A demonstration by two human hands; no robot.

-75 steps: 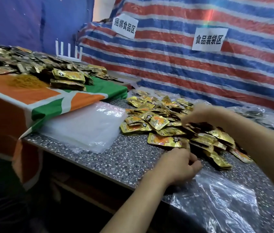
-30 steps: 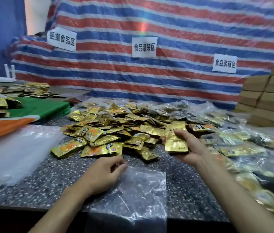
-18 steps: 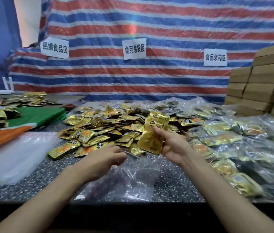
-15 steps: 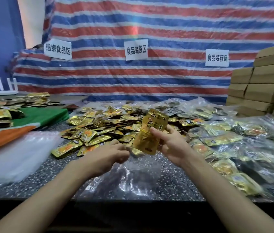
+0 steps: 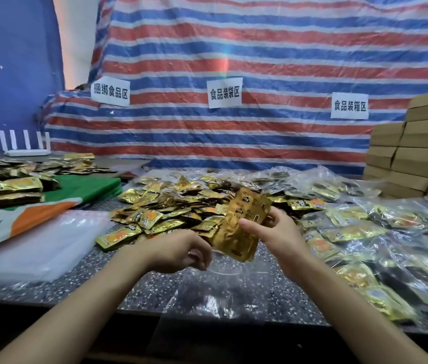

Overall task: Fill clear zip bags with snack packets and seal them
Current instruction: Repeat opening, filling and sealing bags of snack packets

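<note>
Packets (image 5: 241,229), crinkled gold foil, gripped by right hand (image 5: 278,232), left hand (image 5: 178,252) seemingly pinching clear bag (image 5: 220,292)

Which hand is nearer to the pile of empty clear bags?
Left. The left hand is right of the bag pile; the right hand, holding snack packets, is farther right.

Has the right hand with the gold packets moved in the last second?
Yes. The right hand has carried its gold packets from the near edge of the loose pile toward the person, to the clear bag beside the left hand.
</note>
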